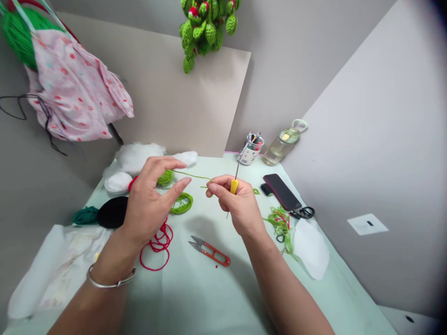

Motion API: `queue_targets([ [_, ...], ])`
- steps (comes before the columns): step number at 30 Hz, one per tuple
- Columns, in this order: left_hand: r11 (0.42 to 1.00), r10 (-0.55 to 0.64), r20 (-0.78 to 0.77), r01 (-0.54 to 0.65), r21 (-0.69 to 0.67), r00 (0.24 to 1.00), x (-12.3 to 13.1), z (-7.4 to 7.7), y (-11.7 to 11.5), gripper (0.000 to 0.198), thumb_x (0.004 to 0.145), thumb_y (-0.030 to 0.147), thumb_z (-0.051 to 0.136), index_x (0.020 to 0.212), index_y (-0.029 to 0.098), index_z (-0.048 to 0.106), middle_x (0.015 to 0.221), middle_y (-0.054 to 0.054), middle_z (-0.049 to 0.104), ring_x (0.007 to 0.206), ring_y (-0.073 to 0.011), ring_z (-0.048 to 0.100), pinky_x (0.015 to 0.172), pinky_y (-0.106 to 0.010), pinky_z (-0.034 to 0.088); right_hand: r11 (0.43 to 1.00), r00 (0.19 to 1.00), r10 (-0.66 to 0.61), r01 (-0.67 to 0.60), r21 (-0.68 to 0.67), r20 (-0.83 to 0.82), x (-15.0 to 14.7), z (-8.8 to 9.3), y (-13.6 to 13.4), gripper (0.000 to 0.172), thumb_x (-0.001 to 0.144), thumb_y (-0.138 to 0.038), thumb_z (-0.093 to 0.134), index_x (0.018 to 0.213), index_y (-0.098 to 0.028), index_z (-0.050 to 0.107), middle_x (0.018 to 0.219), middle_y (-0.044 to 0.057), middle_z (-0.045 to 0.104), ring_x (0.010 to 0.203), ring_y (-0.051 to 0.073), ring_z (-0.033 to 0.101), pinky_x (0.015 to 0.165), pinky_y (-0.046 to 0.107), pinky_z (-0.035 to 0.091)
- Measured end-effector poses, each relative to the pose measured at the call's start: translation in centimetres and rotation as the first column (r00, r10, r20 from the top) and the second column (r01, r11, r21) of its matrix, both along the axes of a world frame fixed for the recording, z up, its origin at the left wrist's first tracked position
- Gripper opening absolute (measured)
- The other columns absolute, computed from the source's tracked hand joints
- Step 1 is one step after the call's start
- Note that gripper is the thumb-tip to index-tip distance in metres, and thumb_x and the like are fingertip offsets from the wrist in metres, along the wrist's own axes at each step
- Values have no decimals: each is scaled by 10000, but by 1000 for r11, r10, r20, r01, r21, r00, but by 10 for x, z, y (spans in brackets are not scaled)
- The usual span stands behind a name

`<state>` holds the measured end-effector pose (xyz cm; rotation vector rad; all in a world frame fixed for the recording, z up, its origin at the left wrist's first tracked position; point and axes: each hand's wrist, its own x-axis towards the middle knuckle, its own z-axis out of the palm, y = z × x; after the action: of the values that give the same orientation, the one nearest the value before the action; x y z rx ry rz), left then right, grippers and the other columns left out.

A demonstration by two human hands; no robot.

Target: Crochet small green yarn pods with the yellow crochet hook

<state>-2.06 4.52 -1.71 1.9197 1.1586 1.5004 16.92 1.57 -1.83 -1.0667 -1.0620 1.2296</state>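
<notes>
My right hand [240,204] is closed round a crochet hook [234,186] with a yellow grip and a thin metal shaft pointing up. Its thumb and index finger also pinch a strand of light green yarn [192,175], a short tail sticking out to the left. The strand runs left toward my left hand [150,195], whose thumb and index finger are spread wide apart. Whether the strand touches its other fingers is hidden. Behind the left hand lie a green yarn ball [165,177] and a loose green coil [182,204]. Thread snips [211,251] with orange handles rest below the hands.
Red yarn [157,249], a black ball [112,212] and white stuffing [139,157] are at the left. Yarn scraps [281,221], a phone [282,191] and scissors [303,212] lie right. A pen cup [250,151] and water bottle [282,145] stand behind.
</notes>
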Motion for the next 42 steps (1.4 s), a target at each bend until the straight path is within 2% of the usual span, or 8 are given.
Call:
queue_targets([
  [4, 999, -44, -60, 45, 5, 997, -9, 0, 4, 223, 936, 424, 751, 749, 303, 735, 848, -13, 735, 990, -310, 656, 1106, -533, 418, 994, 991, 80, -86, -60, -109, 1, 1, 2, 286, 744, -428, 895, 775, -193, 734, 663, -35, 672, 462, 46, 250, 449, 269, 170],
  [9, 986, -141, -168, 124, -108, 976, -16, -5, 11, 166, 885, 486, 783, 933, 341, 846, 1160, -68, 790, 1241, -390, 615, 1137, -577, 406, 988, 978, 114, -130, -85, -175, 2, 2, 3, 272, 748, -399, 893, 776, -182, 732, 667, -41, 667, 444, 26, 238, 445, 266, 144],
  [13, 990, -137, -201, 125, -70, 970, -22, -7, 16, 234, 884, 485, 777, 707, 334, 810, 913, -49, 811, 1044, -360, 658, 1149, -592, 360, 988, 981, 111, -126, -90, -158, 1, 0, 4, 279, 746, -406, 891, 773, -181, 728, 664, -40, 670, 450, 29, 239, 447, 266, 152],
  [16, 995, -94, -182, 88, -38, 979, -25, -3, 14, 215, 861, 445, 805, 686, 321, 792, 779, -28, 758, 785, -279, 611, 957, -482, 495, 991, 988, 95, -105, -79, -121, 0, -2, 4, 258, 755, -389, 885, 780, -179, 738, 670, -35, 678, 462, 35, 262, 451, 267, 164],
  [20, 938, -303, -193, 256, -235, 933, -24, 5, 6, 299, 944, 466, 713, 715, 292, 796, 631, 13, 655, 552, -183, 517, 558, -313, 441, 993, 991, 84, -92, -72, -106, -1, -3, 3, 245, 759, -384, 886, 791, -182, 750, 668, -36, 682, 464, 39, 280, 451, 267, 167],
  [22, 892, -380, -191, 304, -335, 905, -22, 10, 1, 280, 983, 465, 670, 832, 297, 837, 747, 8, 714, 642, -179, 603, 588, -290, 464, 993, 990, 90, -97, -71, -105, -1, -3, 3, 256, 751, -391, 896, 784, -183, 751, 664, -36, 683, 466, 42, 288, 450, 266, 171],
  [26, 859, -394, -191, 287, -423, 899, -13, 16, -6, 226, 998, 460, 665, 1018, 317, 838, 1001, 4, 764, 871, -188, 671, 697, -279, 494, 992, 991, 102, -108, -64, -85, -1, -3, 3, 265, 747, -404, 905, 789, -186, 758, 664, -34, 687, 475, 49, 308, 450, 265, 181],
  [42, 861, -333, 68, 333, -384, 940, 7, 4, -5, 113, 880, 321, 781, 789, 263, 748, 787, 25, 715, 776, -181, 637, 711, -317, 464, 992, 993, 119, -119, 42, -16, -2, 3, -1, 290, 764, -425, 919, 808, -196, 747, 634, -52, 658, 524, 75, 419, 525, 253, 361],
])
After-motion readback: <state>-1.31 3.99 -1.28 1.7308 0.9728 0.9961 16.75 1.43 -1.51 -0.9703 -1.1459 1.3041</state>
